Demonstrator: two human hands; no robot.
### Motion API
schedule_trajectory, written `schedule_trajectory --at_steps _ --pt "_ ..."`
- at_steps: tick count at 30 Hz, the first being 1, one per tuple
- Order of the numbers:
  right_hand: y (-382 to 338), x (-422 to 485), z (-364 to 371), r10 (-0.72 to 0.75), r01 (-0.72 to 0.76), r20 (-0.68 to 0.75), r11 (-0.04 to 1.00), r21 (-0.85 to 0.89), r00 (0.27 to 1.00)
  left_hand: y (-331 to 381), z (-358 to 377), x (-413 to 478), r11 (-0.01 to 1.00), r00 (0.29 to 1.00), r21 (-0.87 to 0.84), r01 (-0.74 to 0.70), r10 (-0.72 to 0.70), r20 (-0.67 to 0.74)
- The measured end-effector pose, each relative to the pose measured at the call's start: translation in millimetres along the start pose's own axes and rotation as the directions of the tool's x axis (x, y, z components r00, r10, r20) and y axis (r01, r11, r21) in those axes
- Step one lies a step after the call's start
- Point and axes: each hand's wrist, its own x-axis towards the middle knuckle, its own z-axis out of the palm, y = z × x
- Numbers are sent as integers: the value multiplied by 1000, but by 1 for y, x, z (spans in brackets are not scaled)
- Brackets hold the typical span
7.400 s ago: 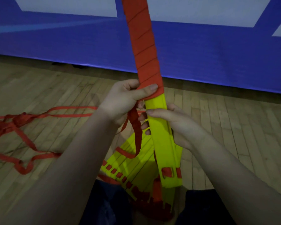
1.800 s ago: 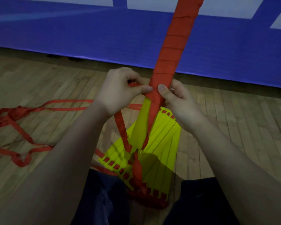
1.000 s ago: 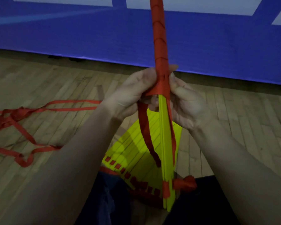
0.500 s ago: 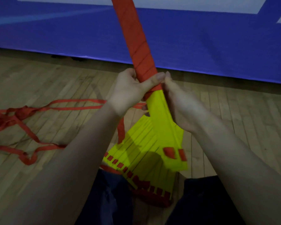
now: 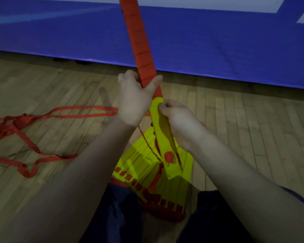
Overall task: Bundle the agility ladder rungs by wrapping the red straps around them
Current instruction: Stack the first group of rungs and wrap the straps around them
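Observation:
A yellow rung (image 5: pixel 163 135) stands tilted in front of me, its upper length bound in red strap windings (image 5: pixel 138 41) that run out of the top of the view. My left hand (image 5: pixel 133 100) grips the wound part just above the bare yellow. My right hand (image 5: pixel 179 118) is curled round the yellow rung below it, and a thin stretch of red strap (image 5: pixel 147 146) hangs beneath the hands. More yellow rungs (image 5: pixel 142 165) lie fanned out on my lap, joined by red strap along their lower ends.
Loose red strap (image 5: pixel 25 123) trails in loops over the wooden floor (image 5: pixel 253 130) at the left. A blue padded wall (image 5: pixel 218 41) closes off the far side. My dark trouser legs (image 5: pixel 119 216) fill the bottom of the view.
My right hand has slid down the yellow rung, away from the left hand. The rung has tilted a little and turned partly edge-on. The left hand keeps its hold on the windings.

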Motion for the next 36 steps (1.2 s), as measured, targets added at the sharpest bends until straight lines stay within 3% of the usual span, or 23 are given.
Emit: schedule_trajectory --at_steps 3,6,9,14,17,20,22,24,27,29,31,36 --pt "-6 0 -3 -78 76 -173 997 -16 982 6 -1 -1 985 995 -174 -9 26 98" --pt "-13 -2 -14 6 29 -202 985 168 979 12 -13 0 946 948 -316 65 40 314" --pt "-17 -2 -22 -26 36 -48 974 225 999 11 -23 3 907 872 -391 155 60 485" --pt "-16 -4 -19 -125 90 112 957 274 986 10 -25 4 835 826 -454 311 -2 563" --pt "-20 -10 -17 -117 -59 329 875 480 937 10 -25 2 785 761 -486 385 28 648" --pt "-25 -15 -21 -92 -189 479 842 506 873 12 -24 -1 740 742 -528 416 58 667" --pt "-24 -15 -25 15 -222 450 884 411 893 12 -23 0 748 771 -529 401 37 636" --pt "-18 -12 -27 74 -170 332 948 269 940 7 -19 2 792 831 -482 375 -57 553" --pt "-8 -6 -15 51 -34 113 989 -141 992 -6 -9 2 862 900 -367 349 -200 386" --pt "-3 -6 -5 -14 12 -4 944 -329 1000 -9 -1 -2 885 924 -318 340 -252 288" --pt "1 -5 1 -113 76 -68 909 -409 991 -3 4 -6 871 930 -354 341 -257 264" --pt "18 1 -7 -415 281 -45 688 -669 909 2 1 -4 904 949 -347 250 -159 271"
